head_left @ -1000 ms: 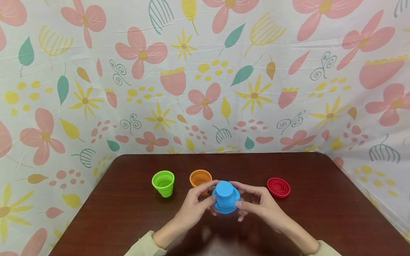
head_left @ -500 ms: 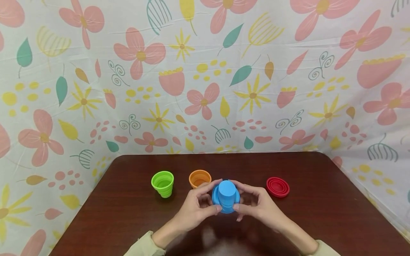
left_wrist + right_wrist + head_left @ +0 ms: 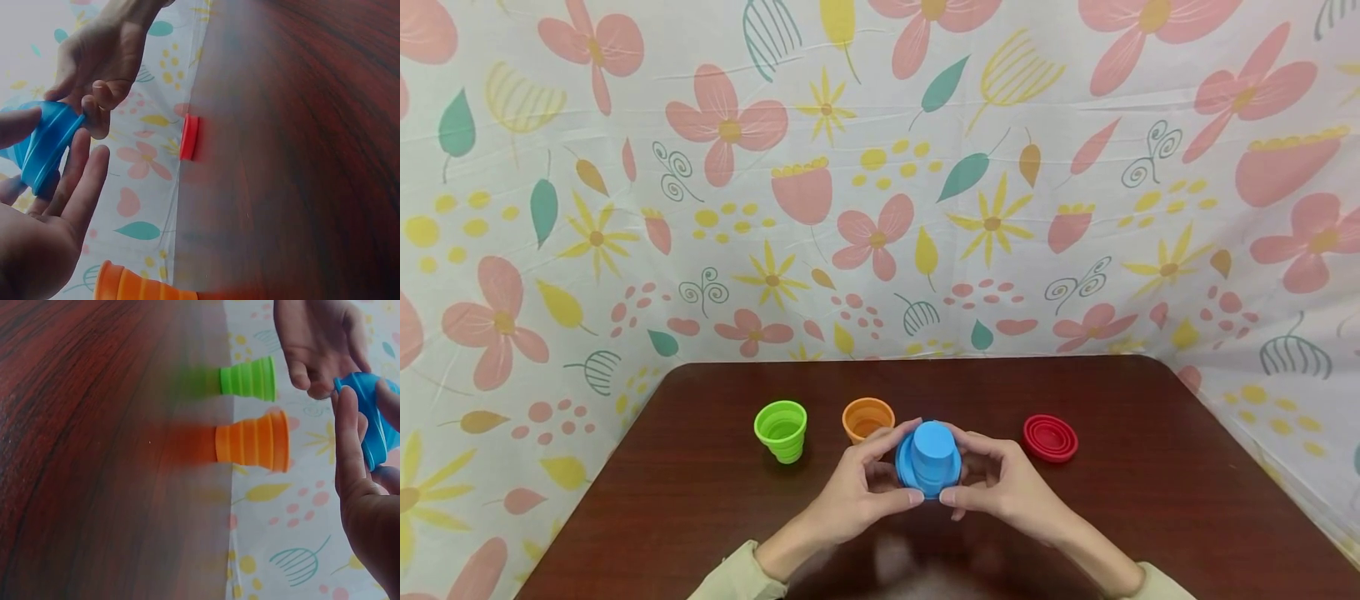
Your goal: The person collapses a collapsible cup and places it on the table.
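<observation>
We hold the blue cup between our left grip and right grip, clamped on opposite sides of its rim, narrow end up, above the worktop.

Thumbs drawn closer together; near rim of blue cup

blue cup, inside hidden
head view: left of it, the left grip hides the base of the orange cup
</observation>
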Demonstrator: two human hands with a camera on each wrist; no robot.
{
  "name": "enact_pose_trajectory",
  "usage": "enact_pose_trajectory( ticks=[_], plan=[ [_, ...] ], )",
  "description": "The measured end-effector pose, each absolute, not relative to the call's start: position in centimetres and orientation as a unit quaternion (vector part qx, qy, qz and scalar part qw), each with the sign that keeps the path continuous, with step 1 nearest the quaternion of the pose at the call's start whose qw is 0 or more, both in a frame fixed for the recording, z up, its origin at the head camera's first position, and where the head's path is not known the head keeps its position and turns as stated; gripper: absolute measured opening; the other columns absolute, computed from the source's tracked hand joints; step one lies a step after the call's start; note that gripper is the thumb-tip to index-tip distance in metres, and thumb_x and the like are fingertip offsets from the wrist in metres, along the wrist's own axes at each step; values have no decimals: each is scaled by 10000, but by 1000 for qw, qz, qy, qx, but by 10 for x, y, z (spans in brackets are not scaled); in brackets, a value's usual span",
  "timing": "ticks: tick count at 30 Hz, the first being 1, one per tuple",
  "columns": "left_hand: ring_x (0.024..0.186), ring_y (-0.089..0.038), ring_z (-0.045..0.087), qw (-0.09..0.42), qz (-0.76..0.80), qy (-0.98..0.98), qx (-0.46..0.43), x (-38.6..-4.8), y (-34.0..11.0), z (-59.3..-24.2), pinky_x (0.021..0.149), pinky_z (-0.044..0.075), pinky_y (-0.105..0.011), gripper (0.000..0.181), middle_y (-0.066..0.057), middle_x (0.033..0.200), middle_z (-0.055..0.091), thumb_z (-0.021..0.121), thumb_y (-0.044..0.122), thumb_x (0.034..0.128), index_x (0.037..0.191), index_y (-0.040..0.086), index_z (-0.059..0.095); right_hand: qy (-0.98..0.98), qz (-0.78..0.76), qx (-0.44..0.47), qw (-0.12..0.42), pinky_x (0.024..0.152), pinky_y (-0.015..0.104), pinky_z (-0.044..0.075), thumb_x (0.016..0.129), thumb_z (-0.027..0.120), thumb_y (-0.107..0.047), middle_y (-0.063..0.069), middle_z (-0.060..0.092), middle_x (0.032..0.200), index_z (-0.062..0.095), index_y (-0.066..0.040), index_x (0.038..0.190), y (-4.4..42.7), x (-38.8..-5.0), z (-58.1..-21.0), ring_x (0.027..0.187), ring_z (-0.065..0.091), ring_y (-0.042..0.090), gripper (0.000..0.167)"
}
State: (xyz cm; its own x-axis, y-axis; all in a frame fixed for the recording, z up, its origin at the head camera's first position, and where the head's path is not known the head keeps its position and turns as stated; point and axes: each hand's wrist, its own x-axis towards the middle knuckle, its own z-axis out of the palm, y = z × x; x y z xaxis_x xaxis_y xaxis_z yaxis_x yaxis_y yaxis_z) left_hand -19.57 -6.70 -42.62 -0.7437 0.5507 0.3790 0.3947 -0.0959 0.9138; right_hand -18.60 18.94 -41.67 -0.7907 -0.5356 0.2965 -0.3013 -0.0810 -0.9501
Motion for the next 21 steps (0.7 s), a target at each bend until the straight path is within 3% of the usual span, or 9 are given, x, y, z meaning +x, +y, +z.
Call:
enact_pose_trajectory(
  ticks=[6, 21],
  plan=[
    [805, -150, 640, 64, 660, 662, 349, -196, -66, -427, 698, 598, -245, 706, -132, 1305, 559, 798, 106, 929, 1573, 165, 514, 677, -665, -305, 86, 661, 514, 637, 925, 758, 35, 251, 676, 1229, 479, 3, 1560, 187, -184, -414, 844, 721, 322, 695],
    [888, -201, 684, 50, 676, 656, 333, -197, -59, -429, 703, 592, -233, 698, -129, 1346, 582, 799, 70, 911, 1554, 161, 541, 699, -649, -295, 50, 585, 495, 628, 900, 791, 29, 252, 666, 1203, 536, -31, 1533, 181, -184, -416, 732, 696, 310, 685]
  ],
)
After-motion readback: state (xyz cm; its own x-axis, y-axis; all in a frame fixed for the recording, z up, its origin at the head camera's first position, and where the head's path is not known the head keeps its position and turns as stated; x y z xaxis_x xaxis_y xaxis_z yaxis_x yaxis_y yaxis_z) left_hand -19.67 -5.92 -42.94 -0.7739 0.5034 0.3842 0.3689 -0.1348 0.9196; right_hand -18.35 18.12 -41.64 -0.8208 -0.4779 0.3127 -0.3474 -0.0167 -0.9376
